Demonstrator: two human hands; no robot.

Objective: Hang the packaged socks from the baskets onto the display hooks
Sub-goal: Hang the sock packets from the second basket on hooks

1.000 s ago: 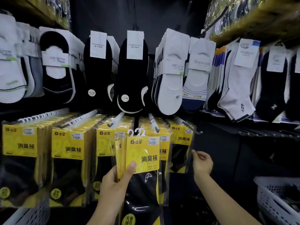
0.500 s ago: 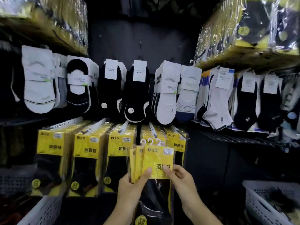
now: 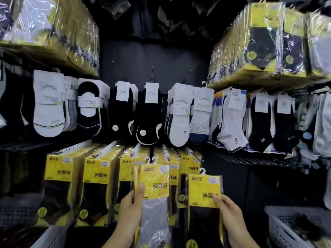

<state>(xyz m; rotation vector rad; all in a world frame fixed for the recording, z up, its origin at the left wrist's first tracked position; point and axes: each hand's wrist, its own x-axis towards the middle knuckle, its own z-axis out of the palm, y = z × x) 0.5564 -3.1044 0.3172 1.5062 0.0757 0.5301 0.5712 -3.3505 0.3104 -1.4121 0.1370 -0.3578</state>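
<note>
Already, several rows of hung packs (image 3: pixel 60 169) are carried by the display hooks (image 3: pixel 165 151) just beyond the hands, so a good part of the task is judged done. A bundle (image 3: pixel 155 183) of yellow sock packs, a grey pair in front, is gripped by the left hand (image 3: pixel 131 209), with the thumb pressed on the card face and the fingers curled behind. A single pack (image 3: pixel 203 189) of black socks is pinched at the lower right corner of its card by the right hand (image 3: pixel 228 213). It is held just right of the bundle, and its white hanger is not yet on any hook. Dark items are seen in the basket (image 3: pixel 283 228) to the right of the right hand, so more hanging is judged to remain. Half a second earlier both hands were on one bundle; the black pack is now drawn off and held apart, and the grey pair is exposed.
</note>
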